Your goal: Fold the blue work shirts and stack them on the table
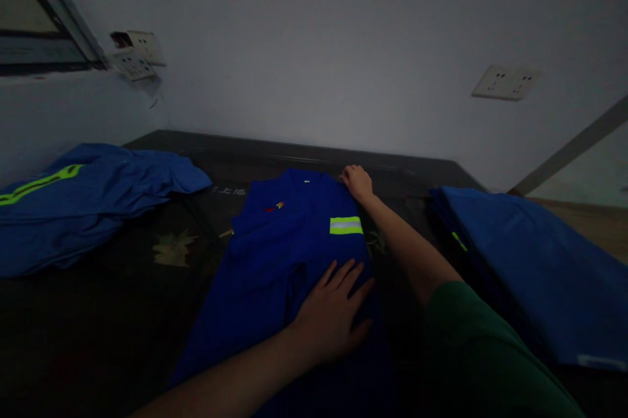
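Observation:
A dark blue work uniform (265,274) lies stretched out on a dark surface, its collar toward the wall. It has a small chest emblem and a yellow-green and silver reflective band on its right side. Flat on the lower front, fingers spread, rests my left hand (336,310). My right hand (358,182) is at the uniform's far right shoulder, fingers bent and closed at the cloth's edge; the fingertips are partly hidden. The lower end of the uniform fades into darkness.
On the left lies a crumpled blue garment (98,202) with a yellow-green stripe. A stack of folded blue garments (534,261) sits at right. The dark tabletop (196,150) meets a white wall bearing sockets (506,82). A leaf print (174,248) shows on the surface.

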Action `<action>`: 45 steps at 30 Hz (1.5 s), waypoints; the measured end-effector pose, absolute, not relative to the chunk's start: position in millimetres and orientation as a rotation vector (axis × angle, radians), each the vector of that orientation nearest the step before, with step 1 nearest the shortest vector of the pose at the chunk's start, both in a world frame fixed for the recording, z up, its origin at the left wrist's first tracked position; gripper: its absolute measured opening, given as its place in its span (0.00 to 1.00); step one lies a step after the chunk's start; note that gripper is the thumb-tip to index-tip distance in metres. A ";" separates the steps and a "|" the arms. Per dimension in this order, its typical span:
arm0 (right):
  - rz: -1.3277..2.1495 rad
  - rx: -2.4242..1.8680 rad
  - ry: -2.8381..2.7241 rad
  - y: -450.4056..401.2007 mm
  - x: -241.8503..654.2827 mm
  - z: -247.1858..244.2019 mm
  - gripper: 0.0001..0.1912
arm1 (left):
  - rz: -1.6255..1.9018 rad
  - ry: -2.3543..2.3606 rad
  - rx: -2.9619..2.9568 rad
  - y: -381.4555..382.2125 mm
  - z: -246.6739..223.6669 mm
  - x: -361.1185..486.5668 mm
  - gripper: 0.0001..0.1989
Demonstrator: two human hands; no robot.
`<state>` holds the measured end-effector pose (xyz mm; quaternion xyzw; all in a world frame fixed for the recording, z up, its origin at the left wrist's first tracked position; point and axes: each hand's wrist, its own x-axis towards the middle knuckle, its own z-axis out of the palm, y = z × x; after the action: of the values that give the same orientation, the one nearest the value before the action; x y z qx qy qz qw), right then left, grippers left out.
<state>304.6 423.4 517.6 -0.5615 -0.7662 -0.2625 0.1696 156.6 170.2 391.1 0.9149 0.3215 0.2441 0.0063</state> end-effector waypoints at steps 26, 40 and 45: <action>-0.267 -0.754 -2.699 224.4 268.5 498.9 0.16 | 1.339 1.222 2.602 162.3 447.2 64.7 0.14; 0.029 -0.698 -3.103 207.8 249.9 534.4 0.07 | 0.776 1.465 2.757 181.5 404.5 16.5 0.26; 0.332 -0.680 -2.926 222.6 258.9 522.2 0.06 | 0.687 1.392 2.749 158.5 399.7 22.8 0.36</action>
<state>258.9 222.6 522.2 -0.2246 -0.9664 0.1096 0.0595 22.8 158.5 399.7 0.8707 0.4410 0.2176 -0.0079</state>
